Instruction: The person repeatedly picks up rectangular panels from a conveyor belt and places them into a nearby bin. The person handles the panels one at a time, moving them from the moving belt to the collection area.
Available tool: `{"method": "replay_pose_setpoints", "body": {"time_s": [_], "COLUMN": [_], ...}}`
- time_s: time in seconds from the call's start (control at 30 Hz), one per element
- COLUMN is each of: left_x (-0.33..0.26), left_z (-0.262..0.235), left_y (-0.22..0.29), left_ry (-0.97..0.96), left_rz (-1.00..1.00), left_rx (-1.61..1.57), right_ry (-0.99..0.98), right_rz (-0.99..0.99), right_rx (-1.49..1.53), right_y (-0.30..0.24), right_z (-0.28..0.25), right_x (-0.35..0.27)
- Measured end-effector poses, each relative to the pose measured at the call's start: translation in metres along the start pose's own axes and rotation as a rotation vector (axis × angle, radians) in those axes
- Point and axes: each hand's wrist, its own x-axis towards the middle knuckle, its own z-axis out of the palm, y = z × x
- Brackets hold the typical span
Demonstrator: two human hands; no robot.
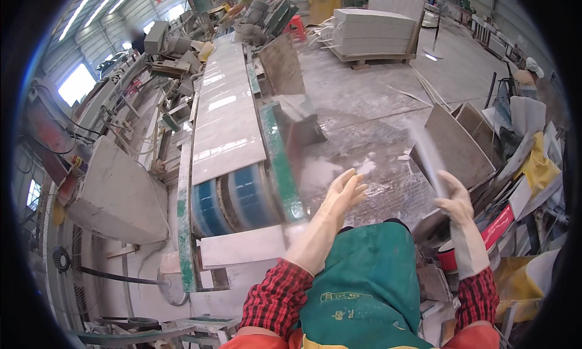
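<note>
1. Pinched in my right hand [456, 204] is a thin grey tile strip [428, 158]; the fingers curl around its lower end.
2. It is flat, long and narrow, and it sticks up and away from the grip, blurry at the top.
3. My left hand [342, 194] is spread wide and holds nothing, fingers apart in the air.
4. Both hands wear smooth, pale rubber gloves, with red checked sleeves below.
5. A green apron [364, 282] hangs under both hands.
6. To the left of the empty hand runs a conveyor belt [242, 194] with blue stripes.
7. Shiny white tiles [225, 121] lie flat on it.
8. Past the grip, grey slabs [461, 143] lean in a stack on the wet, dusty floor [364, 106].
</note>
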Motion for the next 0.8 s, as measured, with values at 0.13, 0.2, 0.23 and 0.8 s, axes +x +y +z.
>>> {"method": "replay_pose_setpoints", "body": {"time_s": [0.13, 0.2, 0.23, 0.8], "left_x": [-0.016, -0.027, -0.032, -0.017], "left_z": [0.0, -0.023, -0.047, -0.288], "left_y": [0.014, 0.015, 0.006, 0.022], "left_ry": [0.042, 0.174, 0.219, 0.936], "left_rz": [-0.083, 0.049, 0.144, 0.313], "left_rx": [-0.429, -0.437, -0.494, -0.731], "right_ry": [-0.54, -0.648, -0.754, -0.232], "right_rz": [-0.45, -0.581, -0.731, -0.391], "right_rx": [-0.373, -0.69, -0.794, -1.117], "right_y": [-0.038, -0.072, -0.077, 0.068], "right_z": [0.104, 0.157, 0.184, 0.008], "right_x": [0.049, 0.045, 0.049, 0.08]}}
